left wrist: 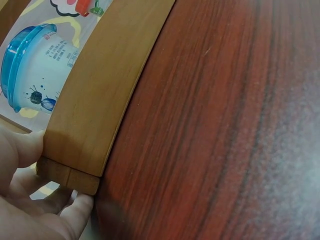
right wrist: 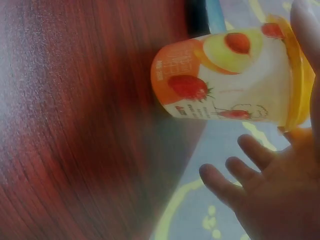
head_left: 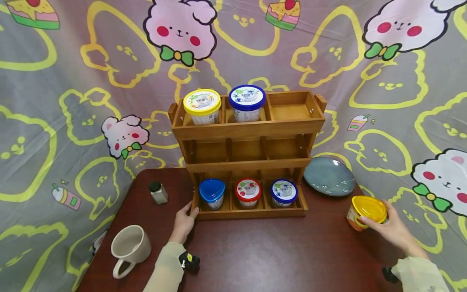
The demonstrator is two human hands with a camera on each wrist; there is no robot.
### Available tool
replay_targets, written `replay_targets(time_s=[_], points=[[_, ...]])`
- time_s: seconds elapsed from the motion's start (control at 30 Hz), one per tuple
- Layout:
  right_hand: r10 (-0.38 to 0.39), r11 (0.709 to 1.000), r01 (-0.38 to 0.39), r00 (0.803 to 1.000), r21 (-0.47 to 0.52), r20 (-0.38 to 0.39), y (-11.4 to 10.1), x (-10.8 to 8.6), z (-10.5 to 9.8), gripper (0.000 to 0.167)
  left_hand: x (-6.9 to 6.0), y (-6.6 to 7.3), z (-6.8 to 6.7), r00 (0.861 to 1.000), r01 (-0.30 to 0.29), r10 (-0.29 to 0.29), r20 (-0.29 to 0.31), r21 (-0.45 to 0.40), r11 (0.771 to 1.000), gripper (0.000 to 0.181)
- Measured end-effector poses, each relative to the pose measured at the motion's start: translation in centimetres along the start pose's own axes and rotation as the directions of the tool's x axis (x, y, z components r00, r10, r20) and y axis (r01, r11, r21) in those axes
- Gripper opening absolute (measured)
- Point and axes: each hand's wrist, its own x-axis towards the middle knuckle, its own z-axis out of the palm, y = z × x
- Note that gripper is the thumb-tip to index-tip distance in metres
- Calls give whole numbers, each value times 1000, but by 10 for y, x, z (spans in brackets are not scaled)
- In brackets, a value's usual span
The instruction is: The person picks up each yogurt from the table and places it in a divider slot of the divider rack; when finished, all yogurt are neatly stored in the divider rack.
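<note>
At the front left corner of a three-tier wooden rack (head_left: pixel 248 164), my left hand (head_left: pixel 184 222) grips the frame. The left wrist view shows thumb and fingers around the end of the bottom front board (left wrist: pixel 95 90). Over on the right, my right hand (head_left: pixel 395 231) holds a cup with a yellow lid (head_left: pixel 370 209) by its lid. Fruit pictures cover this cup (right wrist: pixel 225 80) in the right wrist view; whether its base touches the table is unclear. The bottom tier bears a blue-lidded cup (head_left: pixel 212 192), a red-lidded cup (head_left: pixel 248 192) and a dark-blue-lidded cup (head_left: pixel 284 192).
On the top tier stand a yellow-lidded tub (head_left: pixel 202 106) and a dark-blue-lidded tub (head_left: pixel 247 102). A blue-grey plate (head_left: pixel 329 176) lies right of the rack. To the left are a black-capped jar (head_left: pixel 158 193) and a beige mug (head_left: pixel 131 245). Patterned cloth hangs around the table.
</note>
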Motion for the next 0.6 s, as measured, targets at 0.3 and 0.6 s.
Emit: replay_targets(time_s=[0.3,0.6], points=[[1,999,1,999,40,-44,-2,-2,8,105,-1,-1,0,1000,12,-12,9,3,1000,54],[32,992,-18,993,121,-113,5,-7,22,104,-1,-2,-1,1000,13,-13,15,2,1000,54]])
